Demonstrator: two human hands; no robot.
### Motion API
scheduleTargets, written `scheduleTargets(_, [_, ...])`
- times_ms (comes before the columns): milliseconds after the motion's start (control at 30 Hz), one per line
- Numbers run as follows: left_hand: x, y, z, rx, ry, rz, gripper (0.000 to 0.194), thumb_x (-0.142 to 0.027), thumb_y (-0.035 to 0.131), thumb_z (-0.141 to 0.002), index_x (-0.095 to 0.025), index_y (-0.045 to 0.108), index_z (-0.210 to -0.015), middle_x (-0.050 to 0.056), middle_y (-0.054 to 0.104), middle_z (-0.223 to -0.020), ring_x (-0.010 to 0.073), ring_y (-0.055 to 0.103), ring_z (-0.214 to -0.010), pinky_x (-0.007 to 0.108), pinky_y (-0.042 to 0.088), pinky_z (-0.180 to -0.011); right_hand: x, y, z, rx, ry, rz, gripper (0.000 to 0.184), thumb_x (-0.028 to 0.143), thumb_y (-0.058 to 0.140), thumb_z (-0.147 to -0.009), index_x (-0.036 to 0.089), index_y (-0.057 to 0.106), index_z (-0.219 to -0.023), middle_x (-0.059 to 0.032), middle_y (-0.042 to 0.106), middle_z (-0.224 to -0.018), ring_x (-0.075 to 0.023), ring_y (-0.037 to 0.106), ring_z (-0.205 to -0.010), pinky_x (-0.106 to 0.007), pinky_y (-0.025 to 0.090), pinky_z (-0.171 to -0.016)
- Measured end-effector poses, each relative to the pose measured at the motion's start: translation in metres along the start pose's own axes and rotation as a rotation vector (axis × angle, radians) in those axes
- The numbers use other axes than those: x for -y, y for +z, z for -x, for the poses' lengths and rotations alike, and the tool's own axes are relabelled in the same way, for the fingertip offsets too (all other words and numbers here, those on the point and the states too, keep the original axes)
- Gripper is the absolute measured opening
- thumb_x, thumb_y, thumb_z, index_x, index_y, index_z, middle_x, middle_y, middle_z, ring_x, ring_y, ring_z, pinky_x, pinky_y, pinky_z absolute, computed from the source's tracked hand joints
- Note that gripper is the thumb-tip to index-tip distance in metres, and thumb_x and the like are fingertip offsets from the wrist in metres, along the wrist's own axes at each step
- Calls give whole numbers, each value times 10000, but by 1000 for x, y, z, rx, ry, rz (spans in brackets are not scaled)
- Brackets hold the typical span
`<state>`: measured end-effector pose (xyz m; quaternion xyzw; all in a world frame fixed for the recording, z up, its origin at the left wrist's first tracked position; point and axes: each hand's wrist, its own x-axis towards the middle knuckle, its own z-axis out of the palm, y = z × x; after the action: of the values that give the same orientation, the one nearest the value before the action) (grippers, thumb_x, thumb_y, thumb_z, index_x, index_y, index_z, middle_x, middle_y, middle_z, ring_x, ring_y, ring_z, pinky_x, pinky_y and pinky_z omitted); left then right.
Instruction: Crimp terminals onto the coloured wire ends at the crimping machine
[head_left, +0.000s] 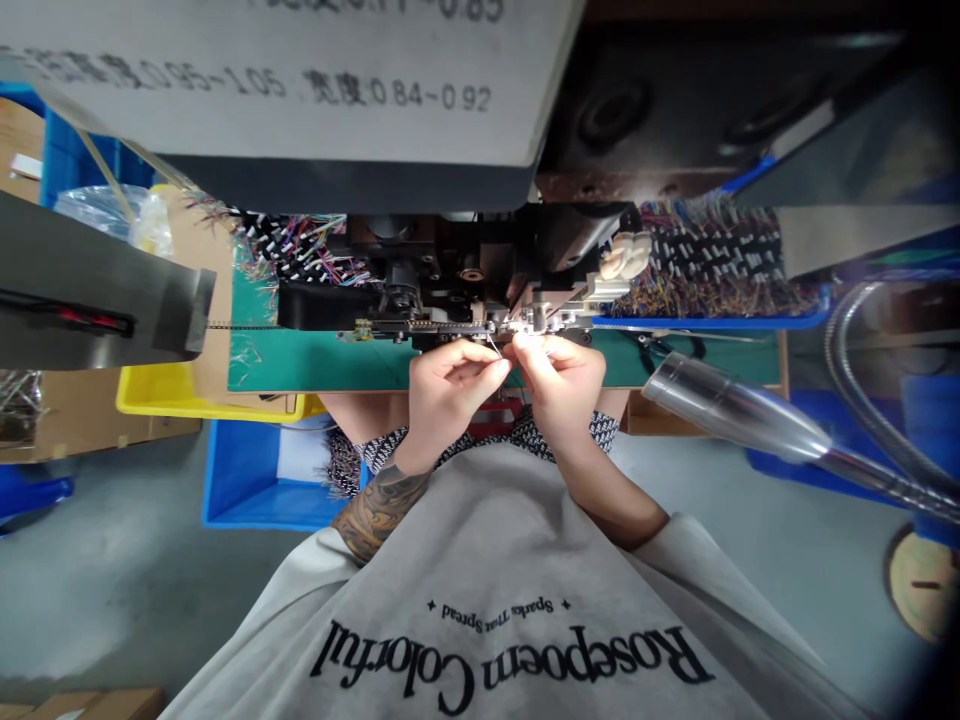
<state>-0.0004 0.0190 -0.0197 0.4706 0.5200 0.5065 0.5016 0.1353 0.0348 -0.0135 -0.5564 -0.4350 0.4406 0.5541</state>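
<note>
My left hand (448, 385) and my right hand (559, 380) are side by side at the front of a black crimping machine (450, 270). Both pinch a thin wire (496, 350) between thumb and fingertips, holding its end up against the machine's metal tooling (536, 318). A strip of small terminals (420, 327) feeds in from the left along the machine. The machine stands on a green mat (300, 360). My fingers hide most of the wire.
Bundles of coloured wires lie left (300, 250) and right (712, 265) of the machine, the right ones in a blue tray (712, 322). A yellow bin (172, 395) and blue bin (247, 480) sit lower left. A metal gooseneck lamp (750, 415) reaches in from the right.
</note>
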Motion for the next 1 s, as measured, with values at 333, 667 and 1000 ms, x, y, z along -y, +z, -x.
scheduleTargets(333, [0, 1, -1, -34, -3, -3, 225, -365, 903, -804, -184, 769, -801, 19, 796, -758, 163, 762, -685, 250, 635, -621, -7, -1, 7, 73, -28, 36, 324, 386, 741, -917, 197, 733, -654, 37, 519, -541, -93, 422, -529, -256, 361, -512])
scheduleTargets(667, [0, 4, 1, -13, -42, 68, 189, -290, 917, -764, -192, 767, -826, 34, 830, -843, 193, 820, -793, 313, 708, -749, -4, 0, 2, 11, -39, 4, 480, 375, 726, -907, 205, 528, -504, 47, 413, -502, -93, 366, -524, -263, 353, -511])
scheduleTargets(1000, [0, 2, 0, -22, -16, 40, 152, -303, 886, -809, -190, 790, -841, 21, 816, -800, 180, 808, -749, 282, 695, -703, -6, 0, 5, 43, 7, -2, 373, 408, 720, -899, 205, 656, -593, 50, 456, -504, -83, 359, -487, -255, 311, -487])
